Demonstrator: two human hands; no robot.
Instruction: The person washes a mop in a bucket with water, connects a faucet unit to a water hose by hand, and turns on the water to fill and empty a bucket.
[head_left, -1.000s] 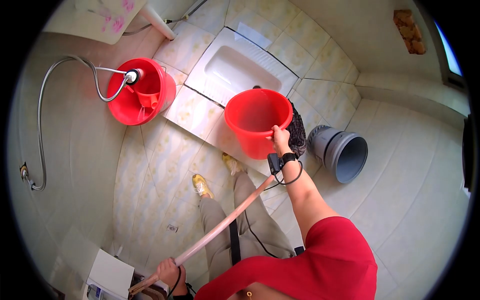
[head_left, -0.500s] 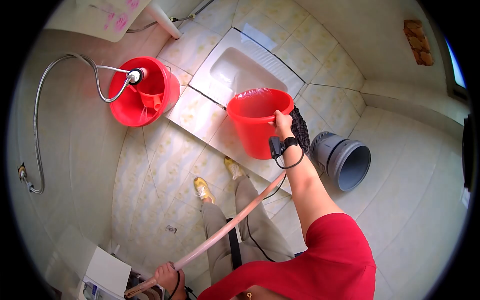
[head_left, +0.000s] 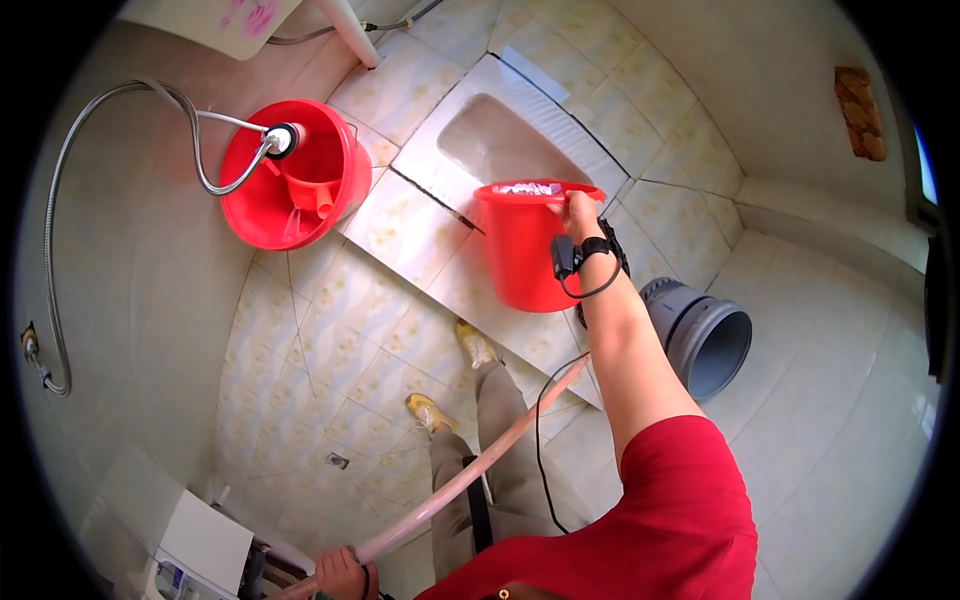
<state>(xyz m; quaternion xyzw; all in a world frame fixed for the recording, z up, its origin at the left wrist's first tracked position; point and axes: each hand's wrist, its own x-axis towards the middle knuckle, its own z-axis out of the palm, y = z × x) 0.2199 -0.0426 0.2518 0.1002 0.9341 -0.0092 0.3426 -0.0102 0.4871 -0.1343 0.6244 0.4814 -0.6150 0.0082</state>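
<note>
My right hand (head_left: 580, 212) grips the near rim of a red bucket (head_left: 530, 255). The bucket tips away from me at the edge of the white squat toilet (head_left: 425, 135), and its inside is mostly out of sight. A pale, shiny patch shows at its mouth. At the bottom left, my left hand (head_left: 342, 575) is wrapped around a long pinkish pole (head_left: 470, 470). The pole slants up past my legs and disappears behind my right forearm, so its far end is hidden.
A larger red bucket (head_left: 355, 190) at the left holds a red dipper (head_left: 310, 195) and a shower head (head_left: 282, 140) on a metal hose. To the right, a grey cylindrical container (head_left: 700, 335) lies on its side. A raised tiled step borders the toilet.
My right hand has tipped the red bucket further away from me, so its inside shows less. The left hand keeps its hold on the pole. The view has shifted slightly.
</note>
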